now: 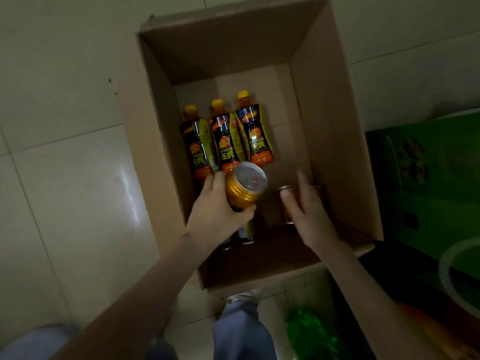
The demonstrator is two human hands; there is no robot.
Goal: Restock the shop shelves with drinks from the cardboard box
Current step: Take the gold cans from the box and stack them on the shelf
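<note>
**A:** Where were the drinks, and how would they handle?

**B:** They were in the cardboard box (324,126) on the floor tiles. The box was stiff, but its walls were thin. Three bottles (226,136) lay side by side at its far left. If full, they would be heavy, with smooth labels, so I would take one around the middle. The left hand (215,211) held a gold can (245,187) above the box, with the fingers curled around its side. This can was rigid but slippery and would dent easily, so a grip on the side was right.

**A:** And the right hand (306,211)?

**B:** It was spread over a second can (287,219) at the near right. I could not tell if it was touching the can.

**A:** What was hard to see?

**B:** The near part of the box was dark. Perhaps two more cans (248,233) lay under the left hand, mostly hidden. No shelves were in the view.
</note>
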